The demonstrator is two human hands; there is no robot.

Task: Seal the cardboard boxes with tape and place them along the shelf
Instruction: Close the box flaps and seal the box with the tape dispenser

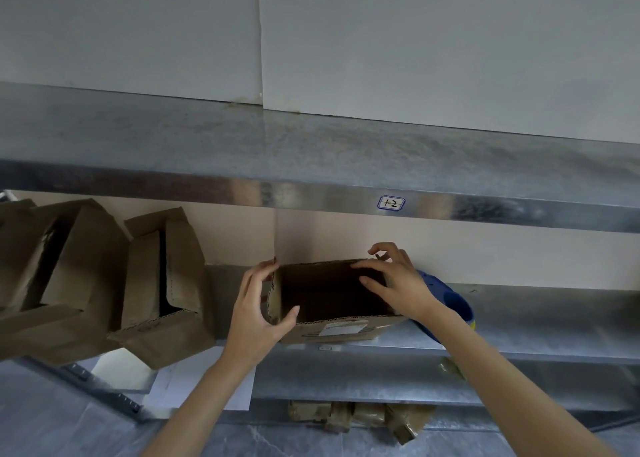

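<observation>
An open brown cardboard box [332, 330] with a white label on its near side stands on the metal shelf [519, 318]. My left hand [254, 313] grips the box's left wall, thumb inside the opening and fingers along the outside. My right hand [394, 280] rests on the box's right side, fingers spread over the rim and flap at the far right corner. A blue object [453, 301], perhaps a tape dispenser, lies on the shelf just right of the box, partly hidden by my right wrist.
Two more open cardboard boxes [162, 283] [59, 266] sit on the shelf to the left, flaps up. An upper metal shelf [311, 166] with a label [391, 203] overhangs. Brown packages [353, 417] lie on the floor beneath, and white sheets [194, 384] at lower left.
</observation>
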